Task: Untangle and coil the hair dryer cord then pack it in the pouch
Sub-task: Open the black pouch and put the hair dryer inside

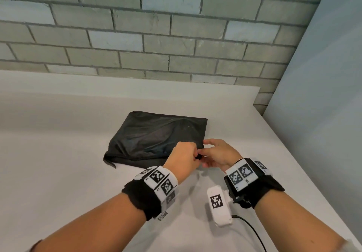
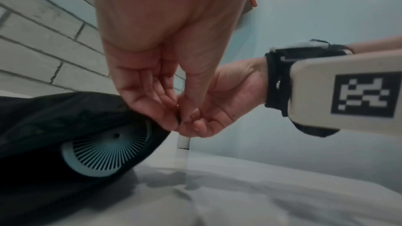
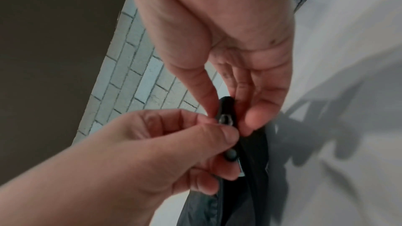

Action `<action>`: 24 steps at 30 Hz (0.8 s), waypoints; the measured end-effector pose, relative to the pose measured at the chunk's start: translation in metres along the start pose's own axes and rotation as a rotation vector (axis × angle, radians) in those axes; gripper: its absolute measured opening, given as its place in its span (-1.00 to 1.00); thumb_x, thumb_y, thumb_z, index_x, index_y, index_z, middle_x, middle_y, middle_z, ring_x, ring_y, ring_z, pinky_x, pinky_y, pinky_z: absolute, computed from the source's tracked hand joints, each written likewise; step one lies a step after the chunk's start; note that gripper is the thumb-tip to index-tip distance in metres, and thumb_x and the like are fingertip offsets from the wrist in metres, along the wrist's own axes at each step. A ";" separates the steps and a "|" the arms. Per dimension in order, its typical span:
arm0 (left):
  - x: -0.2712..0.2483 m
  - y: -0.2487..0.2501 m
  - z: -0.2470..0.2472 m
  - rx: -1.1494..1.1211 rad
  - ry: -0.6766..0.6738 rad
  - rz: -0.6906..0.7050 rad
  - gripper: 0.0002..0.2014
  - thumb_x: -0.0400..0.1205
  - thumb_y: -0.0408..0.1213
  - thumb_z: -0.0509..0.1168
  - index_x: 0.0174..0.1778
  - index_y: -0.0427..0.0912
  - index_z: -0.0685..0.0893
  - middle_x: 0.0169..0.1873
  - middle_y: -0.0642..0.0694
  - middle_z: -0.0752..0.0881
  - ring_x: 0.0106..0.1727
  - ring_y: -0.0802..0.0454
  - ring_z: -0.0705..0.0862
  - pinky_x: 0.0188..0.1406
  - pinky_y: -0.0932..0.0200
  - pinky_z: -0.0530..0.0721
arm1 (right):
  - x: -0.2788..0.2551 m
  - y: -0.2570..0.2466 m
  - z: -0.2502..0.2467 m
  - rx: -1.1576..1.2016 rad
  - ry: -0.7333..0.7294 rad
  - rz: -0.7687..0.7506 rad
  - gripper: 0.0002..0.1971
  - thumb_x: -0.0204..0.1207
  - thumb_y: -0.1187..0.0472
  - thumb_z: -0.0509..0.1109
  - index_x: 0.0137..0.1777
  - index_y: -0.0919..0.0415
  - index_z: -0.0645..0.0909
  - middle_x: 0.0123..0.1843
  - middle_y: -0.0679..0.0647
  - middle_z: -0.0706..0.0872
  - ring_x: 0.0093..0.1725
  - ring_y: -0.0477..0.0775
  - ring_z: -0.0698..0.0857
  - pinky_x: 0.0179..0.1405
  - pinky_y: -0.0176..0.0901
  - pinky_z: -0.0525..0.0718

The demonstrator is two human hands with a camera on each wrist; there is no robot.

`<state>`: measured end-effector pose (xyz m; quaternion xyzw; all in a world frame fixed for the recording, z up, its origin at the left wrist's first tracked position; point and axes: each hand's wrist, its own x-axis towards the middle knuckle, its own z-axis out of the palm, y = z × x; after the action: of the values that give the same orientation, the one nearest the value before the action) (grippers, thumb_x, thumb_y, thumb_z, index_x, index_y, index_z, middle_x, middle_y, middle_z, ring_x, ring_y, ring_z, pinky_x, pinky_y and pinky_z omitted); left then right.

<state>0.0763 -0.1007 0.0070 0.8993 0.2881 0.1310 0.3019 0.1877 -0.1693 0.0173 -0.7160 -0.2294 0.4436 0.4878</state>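
A black pouch [image 1: 156, 134] lies on the white table [image 1: 58, 153]. Through its open near end, the left wrist view shows the hair dryer's pale grille [image 2: 104, 150] inside the pouch [image 2: 65, 118]. No cord shows. Both hands meet at the pouch's near right corner. My left hand [image 1: 193, 156] [image 2: 174, 119] [image 3: 217, 128] pinches the pouch edge by a black snap stud [image 3: 231, 155]. My right hand [image 1: 207, 153] [image 2: 191, 126] [image 3: 229, 119] pinches the facing edge by a metal snap ring [image 3: 226, 119]. A small white label [image 2: 183, 142] hangs below the fingers.
A grey brick wall [image 1: 156, 36] backs the table, and a pale blue panel [image 1: 323, 95] stands along its right edge. A white tagged device [image 1: 219, 204] hangs under the right wrist, and a black cable [image 1: 250, 230] trails from it towards me.
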 end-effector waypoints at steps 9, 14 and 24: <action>0.002 -0.027 -0.017 -0.014 -0.027 -0.125 -0.72 0.51 -0.48 0.24 0.12 -0.34 0.39 -0.06 -0.30 0.65 -0.01 -0.23 0.68 -0.05 0.05 0.59 | 0.008 0.011 -0.015 0.074 0.063 -0.008 -0.44 0.42 0.60 0.32 0.42 0.36 0.36 0.04 0.43 0.63 -0.30 0.15 0.68 -0.42 -0.30 0.74; -0.005 -0.085 -0.066 0.103 -0.015 -0.299 -0.74 0.51 -0.50 0.20 0.08 -0.31 0.35 0.03 -0.33 0.64 0.10 -0.26 0.64 -0.09 0.08 0.56 | 0.008 0.014 -0.035 0.125 0.031 0.069 -0.44 0.44 0.64 0.26 0.45 0.42 0.30 0.06 0.39 0.60 -0.19 0.19 0.66 -0.47 -0.31 0.74; -0.039 -0.185 -0.136 0.153 -0.097 -0.635 -0.61 0.50 -0.31 0.39 0.20 -0.33 0.50 0.16 -0.29 0.67 0.20 -0.16 0.57 0.22 0.08 0.45 | 0.014 0.015 -0.041 0.090 -0.028 0.128 -0.45 0.44 0.62 0.28 0.44 0.44 0.31 -0.05 0.34 0.63 -0.17 0.18 0.69 -0.46 -0.29 0.74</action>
<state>-0.0914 0.0605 -0.0038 0.7897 0.5485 -0.0349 0.2726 0.2279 -0.1852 0.0036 -0.7004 -0.1697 0.4936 0.4868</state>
